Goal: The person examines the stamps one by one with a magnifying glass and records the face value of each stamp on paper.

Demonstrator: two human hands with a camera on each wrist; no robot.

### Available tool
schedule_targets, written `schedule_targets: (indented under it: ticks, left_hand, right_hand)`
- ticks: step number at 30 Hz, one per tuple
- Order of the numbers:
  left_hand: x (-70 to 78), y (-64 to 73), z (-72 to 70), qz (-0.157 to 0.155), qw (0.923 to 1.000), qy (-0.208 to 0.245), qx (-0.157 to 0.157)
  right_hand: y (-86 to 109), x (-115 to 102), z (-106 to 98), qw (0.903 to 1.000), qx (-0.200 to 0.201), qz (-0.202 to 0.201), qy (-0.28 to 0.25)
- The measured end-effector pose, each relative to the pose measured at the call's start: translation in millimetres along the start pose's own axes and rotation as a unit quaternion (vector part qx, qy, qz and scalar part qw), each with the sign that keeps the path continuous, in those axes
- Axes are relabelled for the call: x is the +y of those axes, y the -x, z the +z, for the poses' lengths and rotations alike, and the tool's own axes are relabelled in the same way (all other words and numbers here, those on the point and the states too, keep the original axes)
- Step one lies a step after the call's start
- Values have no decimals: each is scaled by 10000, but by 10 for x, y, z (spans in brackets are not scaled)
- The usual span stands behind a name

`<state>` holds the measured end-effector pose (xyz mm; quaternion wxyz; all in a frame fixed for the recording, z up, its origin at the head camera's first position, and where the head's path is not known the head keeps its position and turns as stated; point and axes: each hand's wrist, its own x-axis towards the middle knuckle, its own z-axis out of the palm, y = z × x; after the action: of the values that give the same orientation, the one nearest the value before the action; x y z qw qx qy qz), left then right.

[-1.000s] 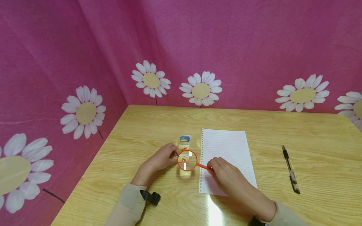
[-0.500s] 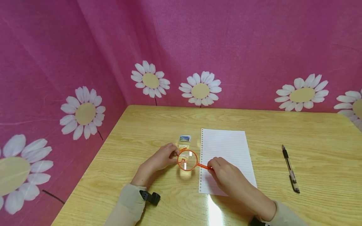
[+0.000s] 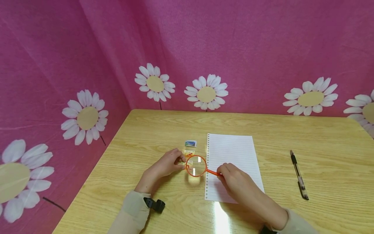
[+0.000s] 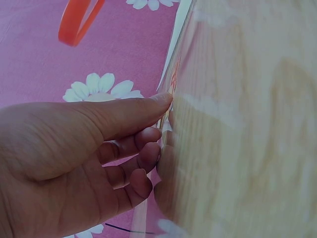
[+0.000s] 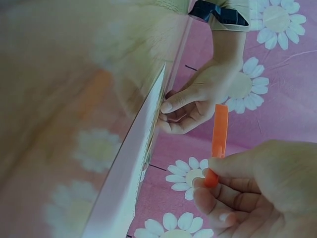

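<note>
A person's right hand pinches an orange magnifying glass by its handle, the lens partly over a yellow stamp; apparently light and stiff, it is best gripped there, clear of the lens. The left hand, thumb and fingers slightly apart, touches the stamp's edge, paper likely to crease. Beyond lie another yellow stamp and a blue stamp, before a flowered curtain
</note>
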<state>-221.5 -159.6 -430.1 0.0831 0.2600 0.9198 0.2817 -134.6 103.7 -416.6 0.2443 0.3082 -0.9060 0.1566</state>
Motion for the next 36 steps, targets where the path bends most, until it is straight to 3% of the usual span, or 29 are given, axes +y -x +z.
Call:
schedule_targets:
  ticks: [7, 19, 36]
  left_hand:
    - [-6, 10, -6, -6, 10000, -17, -44]
    - [10, 15, 9, -172, 9998, -27, -17]
    - [22, 18, -12, -129, 9999, 31, -79]
  right_hand:
    - [31, 24, -20, 9998, -78, 162, 10]
    - [84, 74, -29, 9999, 73, 94, 18]
    - [160, 171, -87, 9995, 63, 290, 61]
